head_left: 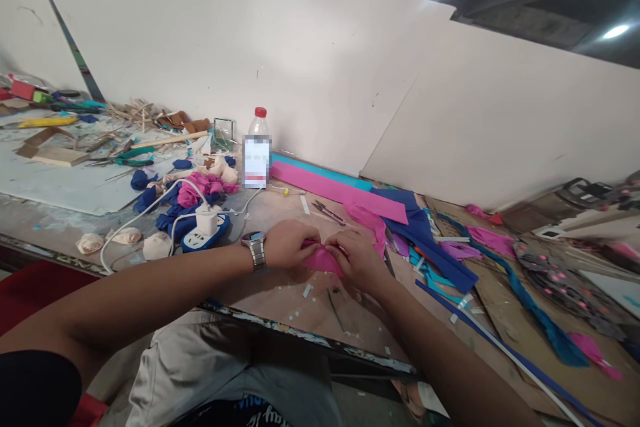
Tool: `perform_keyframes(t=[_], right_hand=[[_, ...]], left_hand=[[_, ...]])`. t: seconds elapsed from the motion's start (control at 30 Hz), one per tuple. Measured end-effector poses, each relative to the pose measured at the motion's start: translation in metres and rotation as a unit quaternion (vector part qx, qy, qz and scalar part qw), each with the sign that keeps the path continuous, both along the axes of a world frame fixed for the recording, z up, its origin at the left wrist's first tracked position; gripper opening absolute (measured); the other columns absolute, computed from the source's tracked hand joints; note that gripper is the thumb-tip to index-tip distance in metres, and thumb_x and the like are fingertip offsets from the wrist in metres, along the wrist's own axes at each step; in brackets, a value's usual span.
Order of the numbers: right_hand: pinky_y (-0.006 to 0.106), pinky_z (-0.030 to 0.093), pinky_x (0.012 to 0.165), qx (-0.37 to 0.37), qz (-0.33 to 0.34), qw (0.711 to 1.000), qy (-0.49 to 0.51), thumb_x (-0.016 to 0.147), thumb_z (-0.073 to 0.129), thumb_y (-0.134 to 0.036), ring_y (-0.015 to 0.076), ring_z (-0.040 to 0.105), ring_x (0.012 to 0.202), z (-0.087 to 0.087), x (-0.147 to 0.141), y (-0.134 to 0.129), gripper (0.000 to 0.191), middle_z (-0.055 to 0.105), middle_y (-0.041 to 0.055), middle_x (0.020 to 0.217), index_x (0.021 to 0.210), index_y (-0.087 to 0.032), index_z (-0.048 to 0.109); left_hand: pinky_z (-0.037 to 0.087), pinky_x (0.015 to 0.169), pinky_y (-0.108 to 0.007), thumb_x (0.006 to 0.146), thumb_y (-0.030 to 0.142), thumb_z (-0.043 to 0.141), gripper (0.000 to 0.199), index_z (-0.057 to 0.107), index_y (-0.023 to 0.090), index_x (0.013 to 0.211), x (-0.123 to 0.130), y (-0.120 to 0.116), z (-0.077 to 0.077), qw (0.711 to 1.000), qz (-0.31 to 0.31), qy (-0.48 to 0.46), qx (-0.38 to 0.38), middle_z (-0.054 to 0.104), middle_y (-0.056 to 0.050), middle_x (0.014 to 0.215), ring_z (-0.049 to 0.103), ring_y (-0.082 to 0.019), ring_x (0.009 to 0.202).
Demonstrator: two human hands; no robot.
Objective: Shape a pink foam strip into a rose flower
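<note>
Both my hands meet over the worktable, pinching a small piece of bright pink fabric (324,261) along its upper edge. My left hand (287,243), with a watch on its wrist, grips the left side. My right hand (361,260) holds the right side, fingertips close to the left ones. Below the fabric hangs slightly curved towards me; whether it is cloth or crepe paper is hard to tell. Just beyond my hands lie small scissors (329,213) and a long pink strip (345,193). A dark thin tool (335,310) rests on the table nearer me.
A power strip (205,232) with a white charger and cable sits left of my hands, beside crumpled pink and blue pieces (200,190). A red-capped bottle (259,127) stands by the wall. Blue fabric (430,240) and scraps spread to the right.
</note>
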State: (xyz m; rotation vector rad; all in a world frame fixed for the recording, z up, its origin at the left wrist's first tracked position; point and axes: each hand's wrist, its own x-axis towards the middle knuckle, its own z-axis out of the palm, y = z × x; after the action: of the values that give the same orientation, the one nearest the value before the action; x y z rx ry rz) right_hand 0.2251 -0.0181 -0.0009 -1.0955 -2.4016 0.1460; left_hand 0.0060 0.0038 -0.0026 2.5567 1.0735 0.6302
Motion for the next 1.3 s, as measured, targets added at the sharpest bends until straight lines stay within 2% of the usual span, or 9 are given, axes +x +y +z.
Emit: perform_keyframes(t=[0.3,0.47,0.7,0.87,1.0,1.13,1.3], right_hand=[[0.038,0.044,0.083,-0.003,0.015,1.0,0.003,0.095,0.062,-0.028,0.0222,0.064,0.089,0.0039,-0.0023,-0.0026,0.01,0.074,0.0051,0.09,0.095,-0.023,0.071],[0.037,0.044,0.081,0.006,0.012,1.0,0.01,0.096,0.06,-0.026,0.0211,0.063,0.084,0.0032,-0.0019,-0.0019,0.012,0.073,0.0045,0.085,0.089,-0.022,0.069],[0.038,0.046,0.08,0.008,0.006,1.0,0.015,0.095,0.06,-0.028,0.0224,0.065,0.086,0.0062,-0.0014,-0.0023,0.012,0.074,0.0064,0.087,0.091,-0.021,0.069],[0.038,0.046,0.082,0.01,0.026,0.999,0.019,0.094,0.063,-0.028,0.0219,0.066,0.086,0.0067,-0.002,-0.0029,0.009,0.074,0.0054,0.088,0.093,-0.023,0.07],[0.037,0.046,0.081,0.014,0.015,0.999,0.026,0.092,0.064,-0.024,0.0214,0.065,0.086,0.0063,-0.0022,-0.0032,0.006,0.074,0.0043,0.087,0.09,-0.022,0.069],[0.037,0.046,0.083,0.017,0.028,0.999,0.03,0.092,0.065,-0.023,0.0205,0.066,0.088,0.0055,-0.0023,-0.0034,0.007,0.075,0.0034,0.091,0.096,-0.023,0.071],[0.038,0.048,0.083,0.027,0.029,0.999,0.036,0.092,0.064,-0.023,0.0205,0.067,0.086,0.0045,-0.0023,-0.0034,0.009,0.076,0.0036,0.09,0.096,-0.023,0.072]], left_hand=[[0.035,0.066,-0.029,0.093,0.039,0.052,0.025,0.072,0.024,0.095,-0.0006,0.0013,-0.0021,1.0,0.002,0.007,0.003,0.076,-0.002,0.088,0.065,-0.018,0.08],[0.035,0.067,-0.029,0.093,0.037,0.053,0.024,0.073,0.024,0.097,0.0004,-0.0013,-0.0009,1.0,-0.004,0.008,-0.005,0.076,-0.001,0.091,0.066,-0.018,0.083],[0.031,0.063,-0.029,0.093,0.04,0.051,0.027,0.071,0.021,0.089,0.0007,-0.0008,0.0019,1.0,0.001,0.016,-0.009,0.074,-0.003,0.083,0.063,-0.017,0.076],[0.031,0.064,-0.028,0.092,0.036,0.052,0.024,0.072,0.023,0.092,-0.0002,-0.0015,0.001,1.0,-0.013,0.005,-0.021,0.074,-0.002,0.084,0.062,-0.016,0.076],[0.029,0.061,-0.028,0.091,0.036,0.052,0.025,0.072,0.021,0.088,0.0,-0.0025,0.0013,0.999,-0.012,0.002,-0.034,0.072,-0.002,0.078,0.058,-0.015,0.07],[0.03,0.061,-0.027,0.092,0.036,0.052,0.027,0.072,0.019,0.086,0.0005,-0.0025,0.0023,0.998,-0.023,-0.012,-0.059,0.07,-0.002,0.076,0.055,-0.014,0.068],[0.031,0.061,-0.027,0.091,0.029,0.049,0.027,0.071,0.018,0.081,0.0007,-0.0031,0.0053,0.996,-0.033,-0.021,-0.076,0.068,-0.001,0.071,0.052,-0.012,0.064]])
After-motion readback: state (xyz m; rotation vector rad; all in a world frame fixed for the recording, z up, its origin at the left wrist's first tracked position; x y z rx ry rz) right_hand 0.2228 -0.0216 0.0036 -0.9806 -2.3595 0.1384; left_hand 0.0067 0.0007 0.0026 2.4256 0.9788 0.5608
